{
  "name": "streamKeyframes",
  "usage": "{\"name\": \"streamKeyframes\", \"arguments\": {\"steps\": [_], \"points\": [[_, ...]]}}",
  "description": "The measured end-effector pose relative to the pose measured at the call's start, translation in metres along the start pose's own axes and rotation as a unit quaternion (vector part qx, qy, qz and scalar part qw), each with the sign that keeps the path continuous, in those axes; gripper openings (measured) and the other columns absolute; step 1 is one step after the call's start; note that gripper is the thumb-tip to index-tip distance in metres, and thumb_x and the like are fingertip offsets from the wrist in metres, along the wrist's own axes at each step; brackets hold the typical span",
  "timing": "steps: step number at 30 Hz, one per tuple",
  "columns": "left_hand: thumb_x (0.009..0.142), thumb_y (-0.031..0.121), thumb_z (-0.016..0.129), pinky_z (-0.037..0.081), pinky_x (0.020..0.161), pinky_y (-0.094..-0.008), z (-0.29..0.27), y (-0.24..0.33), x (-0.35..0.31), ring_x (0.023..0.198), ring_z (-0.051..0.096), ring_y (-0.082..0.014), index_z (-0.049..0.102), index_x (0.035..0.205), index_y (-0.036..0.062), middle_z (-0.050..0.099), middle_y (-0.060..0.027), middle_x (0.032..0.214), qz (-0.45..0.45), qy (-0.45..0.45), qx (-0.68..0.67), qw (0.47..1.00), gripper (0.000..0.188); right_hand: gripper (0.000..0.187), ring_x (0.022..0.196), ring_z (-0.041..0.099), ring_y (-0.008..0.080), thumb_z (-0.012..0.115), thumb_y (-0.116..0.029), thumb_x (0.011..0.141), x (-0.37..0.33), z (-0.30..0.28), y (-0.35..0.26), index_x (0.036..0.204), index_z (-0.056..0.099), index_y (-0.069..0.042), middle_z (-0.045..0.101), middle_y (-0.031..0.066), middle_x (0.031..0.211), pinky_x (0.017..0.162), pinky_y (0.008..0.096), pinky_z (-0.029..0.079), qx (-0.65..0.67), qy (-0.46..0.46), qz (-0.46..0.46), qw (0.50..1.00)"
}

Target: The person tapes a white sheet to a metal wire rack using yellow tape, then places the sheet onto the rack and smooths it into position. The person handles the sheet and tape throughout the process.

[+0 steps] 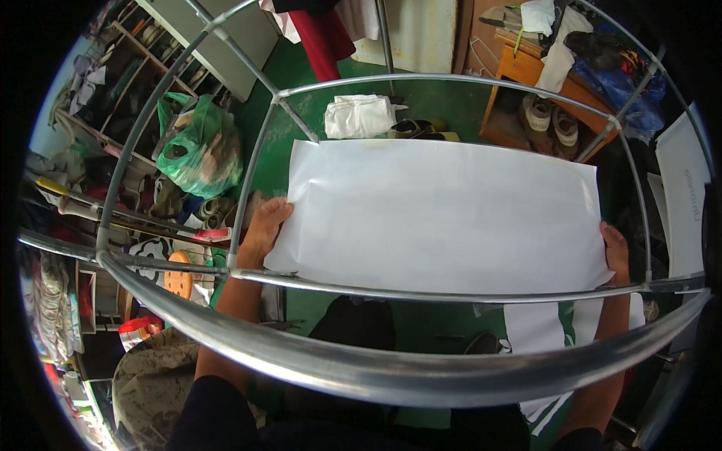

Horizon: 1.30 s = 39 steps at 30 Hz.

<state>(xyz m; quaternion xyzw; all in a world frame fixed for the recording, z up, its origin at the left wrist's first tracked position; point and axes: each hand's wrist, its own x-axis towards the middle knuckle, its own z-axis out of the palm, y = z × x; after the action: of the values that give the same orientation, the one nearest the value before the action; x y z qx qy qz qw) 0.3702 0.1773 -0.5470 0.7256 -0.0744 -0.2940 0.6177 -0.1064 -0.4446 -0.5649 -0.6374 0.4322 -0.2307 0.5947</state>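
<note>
A large white rectangular sheet is spread wide between my hands, inside a frame of grey metal tubes. My left hand grips its left edge, the fingers closed and partly hidden behind the sheet. At the lower right edge, my right hand is closed on the same sheet, its fingers curled at the margin. The sheet's lower edge runs along a horizontal tube; whether it touches the tube I cannot tell. Slight creases show near the left side.
Thick tubes cross in front of my forearms. A green plastic bag stands at the left, near cluttered shelves. Folded white cloth lies beyond the sheet. Shoes sit in a wooden cabinet. White strips lie below on the green floor.
</note>
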Motion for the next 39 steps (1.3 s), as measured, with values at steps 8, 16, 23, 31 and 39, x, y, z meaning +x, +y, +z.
{"name": "streamKeyframes", "arguments": {"steps": [8, 16, 23, 31, 39], "points": [[0.103, 0.017, 0.063, 0.053, 0.075, -0.0247, 0.005, 0.001, 0.001, 0.081, 0.064, -0.0083, 0.067, 0.113, 0.0017, 0.07, -0.0013, 0.095, 0.002, -0.017, 0.02, 1.0, 0.019, 0.044, 0.078, 0.062, 0.0127, 0.068, -0.044, 0.1, 0.018, -0.023, 0.018, 0.112, 0.074, -0.002, 0.073, 0.0046, 0.092, 0.075, 0.0274, 0.049, -0.049, -0.011, 0.026, 0.998], [0.102, 0.016, 0.065, 0.055, 0.073, -0.0249, 0.004, 0.001, 0.001, 0.078, 0.066, -0.0101, 0.067, 0.11, 0.0, 0.072, -0.0039, 0.095, -0.013, -0.003, 0.012, 1.0, 0.018, 0.036, 0.073, 0.063, 0.0128, 0.07, -0.039, 0.099, 0.012, -0.013, 0.011, 0.101, 0.073, -0.003, 0.072, 0.0042, 0.086, 0.07, 0.0285, 0.051, -0.035, -0.022, 0.004, 0.999], [0.1, 0.014, 0.066, 0.056, 0.071, -0.027, 0.006, 0.005, -0.003, 0.078, 0.067, -0.0117, 0.067, 0.107, 0.0009, 0.072, -0.0046, 0.093, -0.014, -0.004, -0.053, 0.998, 0.014, 0.039, 0.085, 0.061, 0.0123, 0.064, -0.041, 0.102, 0.021, -0.023, 0.017, 0.105, 0.073, -0.003, 0.071, 0.0022, 0.094, 0.08, 0.0287, 0.048, -0.065, -0.059, 0.006, 0.996], [0.099, 0.009, 0.065, 0.054, 0.07, -0.0276, 0.006, 0.007, -0.001, 0.076, 0.065, -0.0115, 0.069, 0.099, 0.0048, 0.071, -0.0042, 0.092, -0.006, -0.006, -0.087, 0.996, 0.005, 0.045, 0.082, 0.065, 0.0162, 0.064, -0.044, 0.102, 0.021, -0.026, 0.02, 0.115, 0.072, -0.001, 0.073, 0.006, 0.097, 0.08, 0.0326, 0.051, -0.084, -0.032, 0.025, 0.996], [0.097, 0.009, 0.067, 0.052, 0.07, -0.0255, 0.004, 0.001, 0.007, 0.078, 0.064, -0.01, 0.069, 0.096, 0.0051, 0.069, -0.0014, 0.088, -0.012, -0.024, -0.026, 0.999, 0.005, 0.041, 0.082, 0.066, 0.0176, 0.065, -0.04, 0.101, 0.002, -0.005, 0.002, 0.114, 0.072, -0.002, 0.074, 0.0079, 0.097, 0.08, 0.0331, 0.052, -0.024, -0.031, 0.051, 0.998]]}}
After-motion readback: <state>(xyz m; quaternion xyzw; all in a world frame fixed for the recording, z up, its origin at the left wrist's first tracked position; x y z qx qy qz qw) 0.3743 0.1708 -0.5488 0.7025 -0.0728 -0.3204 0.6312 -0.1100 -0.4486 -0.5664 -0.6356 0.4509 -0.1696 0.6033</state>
